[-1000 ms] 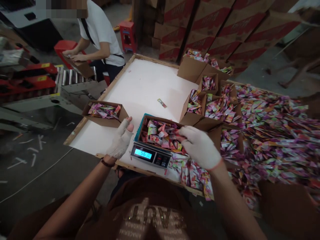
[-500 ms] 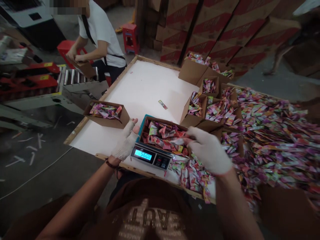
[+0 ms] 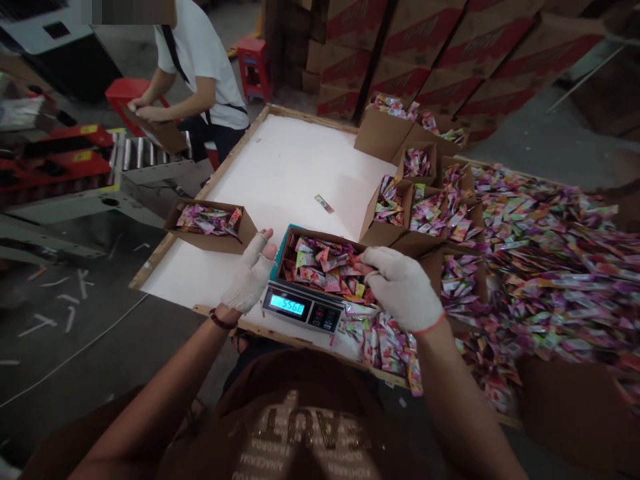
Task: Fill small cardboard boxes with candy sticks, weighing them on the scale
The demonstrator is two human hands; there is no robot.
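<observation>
A cardboard box full of small sachets (image 3: 325, 267), mostly red and pink, sits on a digital scale (image 3: 300, 310) with a lit blue display. My left hand (image 3: 250, 273), in a white glove with bare fingertips, is held open just left of that box, its fingers stretched out. Over the box's right side is my right hand (image 3: 397, 283), gloved the same way. Its fingers are closed together among the sachets; what they pinch is hidden. Loose sachets (image 3: 385, 347) lie below it, beside the scale.
Another filled box (image 3: 210, 223) stands at the table's left edge. Several filled boxes (image 3: 387, 207) stand to the right, before a large sachet heap (image 3: 560, 267). One sachet (image 3: 324, 203) lies on the white tabletop (image 3: 285, 167). A co-worker (image 3: 200, 73) handles cardboard by a roller conveyor (image 3: 150, 153).
My right hand has moved left and slightly up at the box's right side. The scale's digits have changed. My left hand stays open beside the box, and the view has shifted slightly.
</observation>
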